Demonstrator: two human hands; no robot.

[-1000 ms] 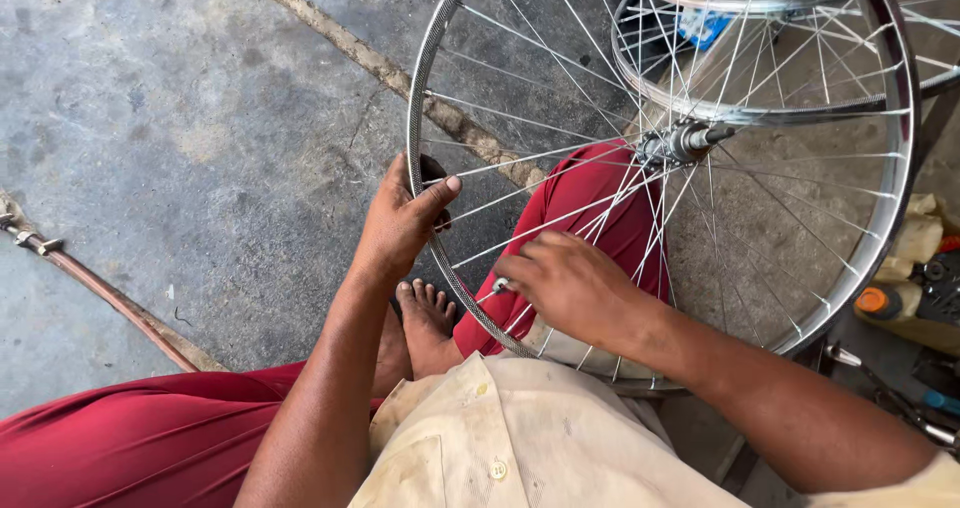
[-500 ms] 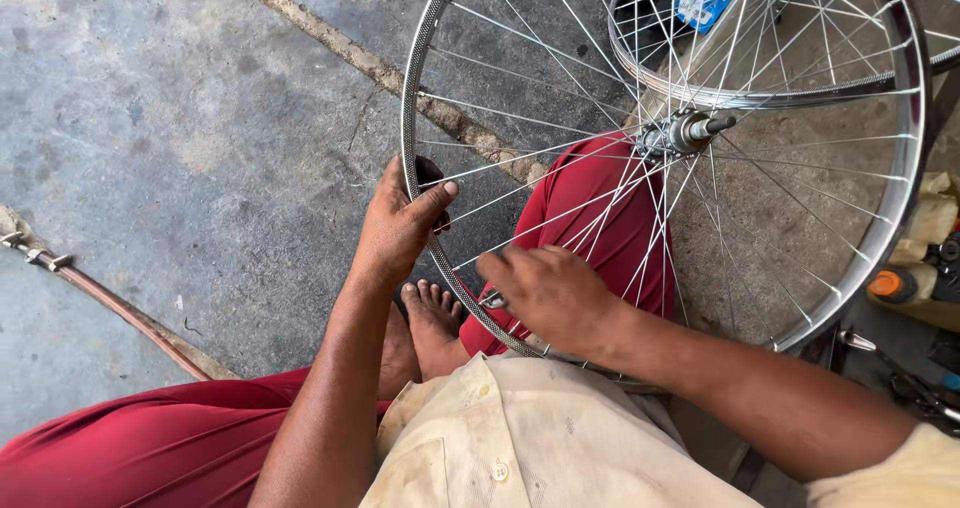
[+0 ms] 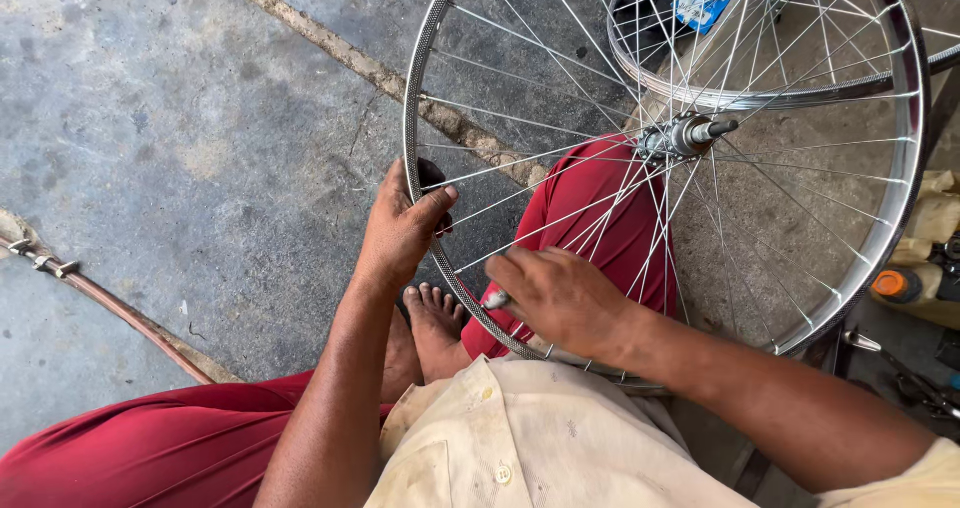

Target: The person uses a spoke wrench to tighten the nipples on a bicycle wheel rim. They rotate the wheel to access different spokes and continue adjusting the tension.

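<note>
The spoked wheel stands upright over the person's red-trousered knee, its hub far right. The left hand reaches forward, arm straight, its grip closed around the rim's left edge, thumb over the top. The right hand lies bent-wristed at the near rim, its grip pinched narrow on a small metal tool at the spokes.

Grey concrete floor in daylight, stained and scuffed, cracked seam running diagonally, brown hose with metal clamp at left, orange-capped bottle at right edge
</note>
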